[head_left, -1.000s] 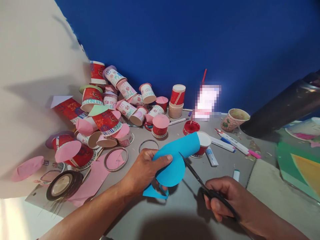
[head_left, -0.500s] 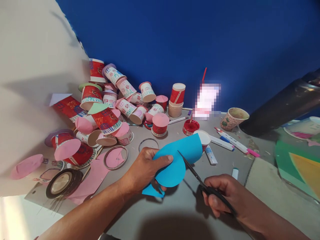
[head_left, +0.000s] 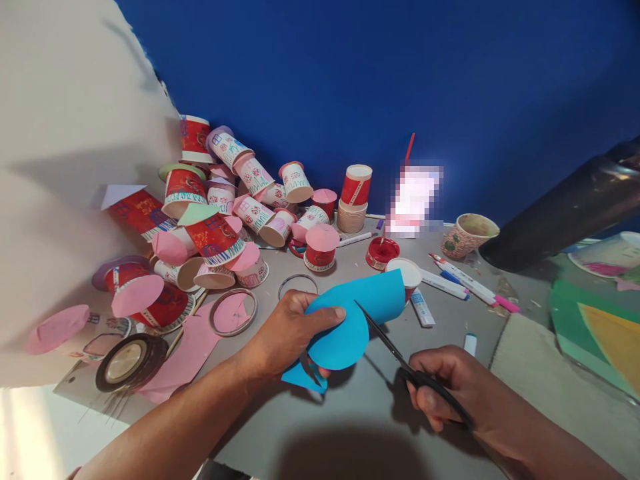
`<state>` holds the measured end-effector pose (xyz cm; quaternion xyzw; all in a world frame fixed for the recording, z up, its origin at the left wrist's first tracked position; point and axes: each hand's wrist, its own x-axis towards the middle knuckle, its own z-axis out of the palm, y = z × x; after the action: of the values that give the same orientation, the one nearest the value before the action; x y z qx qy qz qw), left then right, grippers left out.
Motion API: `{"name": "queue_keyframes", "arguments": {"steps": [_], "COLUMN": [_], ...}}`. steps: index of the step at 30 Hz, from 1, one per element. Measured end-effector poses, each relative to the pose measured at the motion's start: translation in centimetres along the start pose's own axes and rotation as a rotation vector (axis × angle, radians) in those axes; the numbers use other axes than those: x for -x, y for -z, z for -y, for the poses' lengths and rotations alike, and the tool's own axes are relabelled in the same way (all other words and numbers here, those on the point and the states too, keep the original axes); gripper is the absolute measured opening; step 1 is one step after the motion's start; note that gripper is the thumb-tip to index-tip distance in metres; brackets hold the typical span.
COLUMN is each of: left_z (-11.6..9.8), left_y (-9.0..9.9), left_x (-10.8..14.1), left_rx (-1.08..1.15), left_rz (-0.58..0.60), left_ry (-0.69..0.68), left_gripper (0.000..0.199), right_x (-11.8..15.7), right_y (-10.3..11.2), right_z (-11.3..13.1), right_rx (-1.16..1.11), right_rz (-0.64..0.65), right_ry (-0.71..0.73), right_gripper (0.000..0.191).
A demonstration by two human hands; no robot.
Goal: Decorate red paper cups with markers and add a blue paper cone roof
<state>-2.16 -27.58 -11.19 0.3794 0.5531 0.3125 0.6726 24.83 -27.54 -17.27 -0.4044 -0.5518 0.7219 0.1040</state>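
Blue paper [head_left: 340,340] with a rounded lower edge is pinched in my left hand [head_left: 295,333], the thumb lying on top. A narrow strip of it hangs below my fingers, and its right part curls over toward a white-rimmed cup [head_left: 406,277]. My right hand [head_left: 445,387] is closed round the handles of black scissors [head_left: 393,350]. The scissor tips meet the paper at the inner corner between the rounded part and the curled part. The blades look nearly closed.
Decorated paper cups [head_left: 215,237] with pink, purple and green tops are piled at the left. Pink paper [head_left: 187,357], a tape roll [head_left: 125,363] and metal rings lie nearer. Markers [head_left: 470,283], red paint [head_left: 383,253], a patterned cup [head_left: 467,237] and a black cylinder [head_left: 555,213] are at the right.
The rounded part of the blue paper has shifted slightly left and up in my left hand. The scissors stay almost in the same place at the cut.
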Motion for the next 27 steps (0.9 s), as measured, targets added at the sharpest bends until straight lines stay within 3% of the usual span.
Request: {"name": "queue_keyframes", "arguments": {"steps": [11, 20, 27], "left_z": [0.1, 0.0, 0.0], "left_y": [-0.1, 0.2, 0.4], "left_x": [0.1, 0.0, 0.0], "left_rx": [-0.009, -0.030, -0.061], "left_rz": [0.058, 0.072, 0.083], "left_ry": [0.005, 0.007, 0.056], "left_gripper": [0.044, 0.043, 0.037], "right_x": [0.1, 0.1, 0.2], "right_y": [-0.6, -0.1, -0.3], "right_z": [1.4, 0.5, 1.1], "right_rx": [-0.012, 0.009, -0.003], "right_rz": [-0.005, 0.010, 0.000], "right_ry": [-0.037, -0.024, -0.051], "right_gripper": [0.072, 0.072, 0.072]}}
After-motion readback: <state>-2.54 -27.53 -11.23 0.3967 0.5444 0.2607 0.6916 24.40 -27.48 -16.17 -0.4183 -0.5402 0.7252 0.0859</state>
